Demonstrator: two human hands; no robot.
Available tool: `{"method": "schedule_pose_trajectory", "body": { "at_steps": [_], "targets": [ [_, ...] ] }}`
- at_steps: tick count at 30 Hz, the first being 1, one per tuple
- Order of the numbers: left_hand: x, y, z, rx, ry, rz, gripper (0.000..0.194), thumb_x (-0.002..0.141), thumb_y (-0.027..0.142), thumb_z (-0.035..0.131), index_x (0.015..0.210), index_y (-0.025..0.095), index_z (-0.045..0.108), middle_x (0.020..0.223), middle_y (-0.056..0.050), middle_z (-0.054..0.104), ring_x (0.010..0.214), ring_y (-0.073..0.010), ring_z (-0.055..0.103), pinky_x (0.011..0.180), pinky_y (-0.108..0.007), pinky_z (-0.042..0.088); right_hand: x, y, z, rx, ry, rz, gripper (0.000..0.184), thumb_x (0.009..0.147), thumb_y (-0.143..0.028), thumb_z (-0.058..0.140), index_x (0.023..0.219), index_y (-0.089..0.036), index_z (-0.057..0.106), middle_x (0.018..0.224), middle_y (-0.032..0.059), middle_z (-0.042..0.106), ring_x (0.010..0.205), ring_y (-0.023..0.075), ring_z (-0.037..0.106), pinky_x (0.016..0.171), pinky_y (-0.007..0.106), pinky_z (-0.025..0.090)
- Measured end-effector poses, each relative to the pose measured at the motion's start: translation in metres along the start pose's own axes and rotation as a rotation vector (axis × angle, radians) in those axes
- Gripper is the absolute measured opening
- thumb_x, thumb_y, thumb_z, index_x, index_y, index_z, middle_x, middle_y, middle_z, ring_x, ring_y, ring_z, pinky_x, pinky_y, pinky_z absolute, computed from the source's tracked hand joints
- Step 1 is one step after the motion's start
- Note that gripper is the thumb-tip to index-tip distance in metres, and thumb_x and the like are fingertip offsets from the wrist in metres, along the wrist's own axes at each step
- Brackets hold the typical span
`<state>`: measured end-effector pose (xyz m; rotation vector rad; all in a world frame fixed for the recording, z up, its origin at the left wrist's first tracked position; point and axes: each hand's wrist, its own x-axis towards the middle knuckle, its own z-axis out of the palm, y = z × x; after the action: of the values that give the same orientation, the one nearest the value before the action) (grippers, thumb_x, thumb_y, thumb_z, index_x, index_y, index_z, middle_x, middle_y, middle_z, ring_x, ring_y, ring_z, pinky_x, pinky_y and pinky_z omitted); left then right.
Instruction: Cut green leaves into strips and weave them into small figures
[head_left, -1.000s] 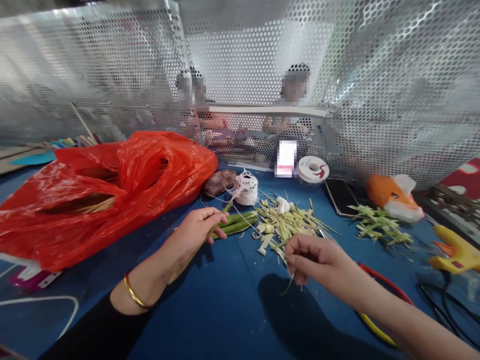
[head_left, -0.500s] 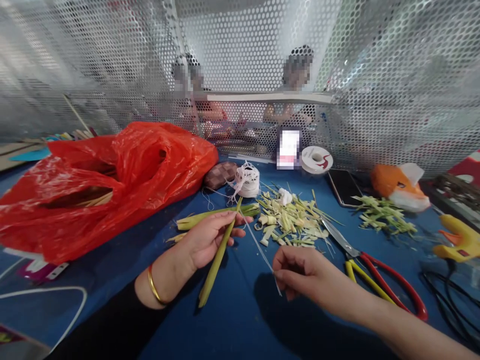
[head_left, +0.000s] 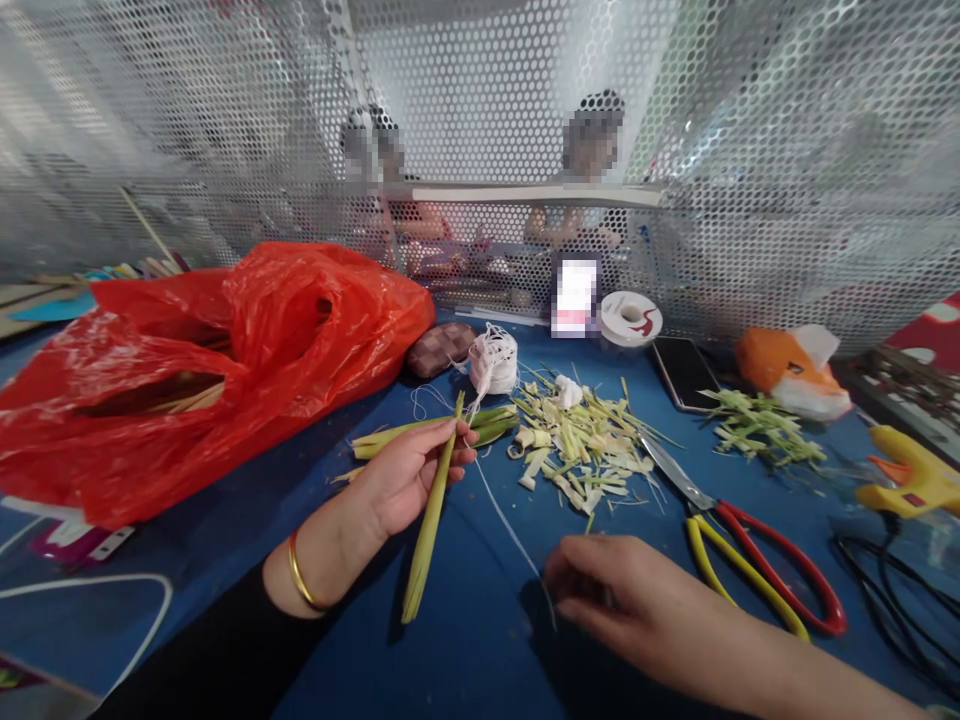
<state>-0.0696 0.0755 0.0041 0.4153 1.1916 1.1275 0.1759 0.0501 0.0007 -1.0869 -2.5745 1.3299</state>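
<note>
The left hand [head_left: 409, 475], ringed at the wrist by a gold bangle [head_left: 304, 575], holds a green stalk [head_left: 429, 540] aslant above the blue counter [head_left: 465, 640]. Its grip is pinching the stalk near the far end, thumb against fingers; the thick end points to the near side. A white thread [head_left: 504, 515] runs from that grip toward the near right, to the fingertips of the right hand [head_left: 615, 590]. The right grip is curled and blurred, so whether it pinches the thread I cannot tell.

Beyond the left hand lie more green stalks [head_left: 491, 424], with a ball of white string [head_left: 493, 362] just past them and a checkered pouch [head_left: 440, 349] on its left. A red plastic bag [head_left: 322, 340] fills the far left. Right of the stalks is a pile of leaf scraps [head_left: 581, 440]; scissors [head_left: 701, 502] with red and yellow handles lie to its right, blades touching its edge. Farther right are a dark phone [head_left: 684, 373], green trimmings [head_left: 765, 428] and a yellow glue gun [head_left: 911, 478].
</note>
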Motion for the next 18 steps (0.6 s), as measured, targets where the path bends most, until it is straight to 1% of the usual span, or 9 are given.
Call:
{"method": "schedule_pose_trajectory", "body": {
  "at_steps": [2, 3, 6, 7, 8, 10, 12, 15, 18],
  "targets": [
    [-0.002, 0.001, 0.0, -0.011, 0.012, -0.018, 0.016, 0.09, 0.011, 0.051, 0.083, 0.011, 0.065, 0.075, -0.003, 0.065, 0.057, -0.0086, 0.064, 0.046, -0.016, 0.051, -0.011, 0.013, -0.006, -0.082, 0.079, 0.017, 0.014, 0.086, -0.019, 0.049, 0.091, -0.025, 0.061, 0.084, 0.0018, 0.067, 0.071, 0.0156, 0.061, 0.064, 0.026, 0.045],
    [-0.002, 0.002, 0.0, -0.017, 0.02, -0.026, 0.016, 0.09, 0.01, 0.051, 0.083, 0.011, 0.064, 0.074, -0.002, 0.064, 0.057, -0.0086, 0.064, 0.046, -0.016, 0.051, -0.018, 0.023, -0.01, -0.158, 0.154, 0.034, 0.015, 0.088, -0.022, 0.047, 0.094, -0.026, 0.061, 0.089, 0.0039, 0.067, 0.076, 0.0179, 0.063, 0.067, 0.028, 0.047],
    [-0.003, 0.004, -0.001, -0.03, 0.033, -0.039, 0.018, 0.091, 0.01, 0.049, 0.081, 0.011, 0.064, 0.071, -0.002, 0.064, 0.057, -0.0088, 0.064, 0.046, -0.016, 0.051, -0.045, 0.064, -0.025, -0.477, 0.498, 0.184, 0.02, 0.084, -0.031, 0.052, 0.101, -0.027, 0.06, 0.099, 0.0127, 0.066, 0.083, 0.0291, 0.066, 0.071, 0.041, 0.047],
    [-0.002, 0.005, -0.002, -0.034, 0.029, -0.04, 0.018, 0.091, 0.01, 0.048, 0.082, 0.011, 0.064, 0.071, -0.002, 0.064, 0.057, -0.0088, 0.064, 0.046, -0.016, 0.052, -0.054, 0.078, -0.03, -0.551, 0.56, 0.242, 0.019, 0.081, -0.033, 0.055, 0.099, -0.028, 0.061, 0.095, 0.0148, 0.066, 0.082, 0.0314, 0.066, 0.07, 0.044, 0.047],
    [-0.002, 0.005, -0.002, -0.037, 0.025, -0.042, 0.019, 0.091, 0.01, 0.048, 0.082, 0.011, 0.064, 0.071, -0.002, 0.064, 0.057, -0.0088, 0.064, 0.046, -0.016, 0.052, -0.063, 0.091, -0.035, -0.576, 0.577, 0.306, 0.017, 0.08, -0.033, 0.058, 0.096, -0.029, 0.062, 0.094, 0.0163, 0.066, 0.081, 0.0321, 0.066, 0.07, 0.045, 0.047],
    [-0.002, 0.005, -0.003, -0.038, 0.021, -0.043, 0.018, 0.091, 0.01, 0.049, 0.082, 0.011, 0.064, 0.072, -0.002, 0.064, 0.057, -0.0087, 0.064, 0.047, -0.017, 0.052, -0.079, 0.112, -0.04, -0.537, 0.514, 0.403, 0.017, 0.077, -0.039, 0.063, 0.093, -0.031, 0.062, 0.09, 0.0171, 0.067, 0.077, 0.0325, 0.068, 0.066, 0.045, 0.048],
    [-0.002, 0.005, -0.004, -0.027, 0.021, -0.04, 0.018, 0.091, 0.011, 0.05, 0.081, 0.012, 0.064, 0.072, -0.002, 0.064, 0.057, -0.0088, 0.063, 0.047, -0.017, 0.052, -0.088, 0.123, -0.041, -0.487, 0.479, 0.44, 0.023, 0.076, -0.039, 0.064, 0.098, -0.032, 0.062, 0.089, 0.0182, 0.068, 0.08, 0.0335, 0.068, 0.066, 0.046, 0.049],
    [-0.003, 0.006, -0.004, -0.02, 0.026, -0.032, 0.017, 0.091, 0.01, 0.05, 0.081, 0.012, 0.065, 0.071, -0.002, 0.064, 0.057, -0.0088, 0.063, 0.046, -0.017, 0.051, -0.088, 0.127, -0.036, -0.507, 0.51, 0.437, 0.032, 0.073, -0.033, 0.062, 0.105, -0.03, 0.061, 0.093, 0.0214, 0.069, 0.083, 0.0339, 0.069, 0.07, 0.046, 0.049],
    [-0.005, 0.007, -0.004, -0.033, 0.04, -0.032, 0.018, 0.09, 0.009, 0.05, 0.081, 0.011, 0.065, 0.07, -0.002, 0.063, 0.055, -0.0084, 0.062, 0.045, -0.017, 0.051, -0.082, 0.125, -0.033, -0.565, 0.584, 0.429, 0.037, 0.064, -0.028, 0.064, 0.101, -0.028, 0.065, 0.086, 0.0201, 0.071, 0.072, 0.0316, 0.07, 0.061, 0.041, 0.049]
  ]
}}
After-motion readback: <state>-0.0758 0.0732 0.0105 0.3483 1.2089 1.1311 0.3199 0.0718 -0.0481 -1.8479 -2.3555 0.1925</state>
